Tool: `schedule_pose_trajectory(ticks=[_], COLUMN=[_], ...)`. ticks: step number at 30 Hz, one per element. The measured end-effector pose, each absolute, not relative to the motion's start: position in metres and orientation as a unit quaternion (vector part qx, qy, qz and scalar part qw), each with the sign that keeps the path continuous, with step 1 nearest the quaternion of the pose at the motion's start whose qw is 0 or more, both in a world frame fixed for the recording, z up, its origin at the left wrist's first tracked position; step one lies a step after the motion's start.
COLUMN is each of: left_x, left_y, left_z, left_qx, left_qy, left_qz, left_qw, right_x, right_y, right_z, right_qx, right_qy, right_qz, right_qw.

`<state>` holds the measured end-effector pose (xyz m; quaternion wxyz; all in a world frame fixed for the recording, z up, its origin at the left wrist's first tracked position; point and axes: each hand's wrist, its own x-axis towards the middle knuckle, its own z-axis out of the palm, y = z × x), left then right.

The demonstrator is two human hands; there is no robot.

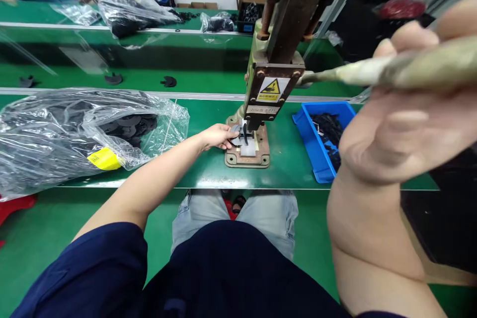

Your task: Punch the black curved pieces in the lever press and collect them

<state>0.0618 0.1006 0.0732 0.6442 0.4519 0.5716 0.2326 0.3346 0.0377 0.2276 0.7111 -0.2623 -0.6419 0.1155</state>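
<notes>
A hand press (278, 67) with a yellow warning label stands on the green bench. My left hand (218, 136) reaches to its base plate (248, 158) and pinches a small black flat part (235, 131) under the ram. My right hand (406, 109), close to the camera, is wrapped round the press lever (368, 70), which sticks out to the right.
A large clear bag of black round parts (74, 131) with a yellow tag lies left of the press. A blue bin (316, 146) with black parts sits to the right. More bags and loose black parts lie on the far benches (130, 10).
</notes>
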Motion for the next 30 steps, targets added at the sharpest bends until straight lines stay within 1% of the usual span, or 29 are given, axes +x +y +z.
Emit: schedule_pose_trajectory(ticks=[2, 3, 4, 6, 9, 10, 12, 14, 18, 23, 27, 30], left_x=[0.052, 0.046, 0.04, 0.031, 0.027, 0.029, 0.035, 0.042, 0.048, 0.047, 0.046, 0.042], left_y=[0.086, 0.078, 0.068, 0.046, 0.017, 0.009, -0.003, -0.011, -0.019, -0.018, -0.012, -0.006], left_z=[0.076, 0.079, 0.083, 0.095, 0.115, 0.12, 0.128, 0.132, 0.135, 0.139, 0.138, 0.136], left_qx=[0.455, 0.461, 0.47, 0.491, 0.516, 0.521, 0.532, 0.542, 0.547, 0.505, 0.475, 0.498], left_qy=[0.556, 0.547, 0.537, 0.509, 0.475, 0.469, 0.461, 0.455, 0.453, 0.44, 0.418, 0.443], left_qz=[0.27, 0.288, 0.306, 0.332, 0.344, 0.34, 0.331, 0.324, 0.32, 0.277, 0.248, 0.245], left_qw=[0.641, 0.637, 0.631, 0.624, 0.625, 0.626, 0.629, 0.628, 0.627, 0.689, 0.734, 0.704], right_x=[0.34, 0.34, 0.34, 0.331, 0.303, 0.291, 0.27, 0.255, 0.244, 0.246, 0.247, 0.251], right_y=[0.046, 0.047, 0.047, 0.04, 0.017, 0.01, -0.002, -0.009, -0.016, -0.027, -0.032, -0.03], right_z=[0.225, 0.214, 0.197, 0.152, 0.087, 0.072, 0.055, 0.049, 0.05, 0.05, 0.053, 0.06], right_qx=[-0.237, -0.228, -0.264, -0.342, -0.37, -0.369, -0.369, -0.374, -0.385, -0.384, -0.393, -0.393], right_qy=[-0.623, -0.615, -0.612, -0.622, -0.678, -0.689, -0.691, -0.678, -0.656, -0.659, -0.676, -0.708], right_qz=[0.102, 0.087, 0.092, 0.156, 0.286, 0.32, 0.365, 0.383, 0.383, 0.358, 0.33, 0.309], right_qw=[0.738, 0.75, 0.74, 0.687, 0.567, 0.536, 0.504, 0.503, 0.525, 0.538, 0.528, 0.499])
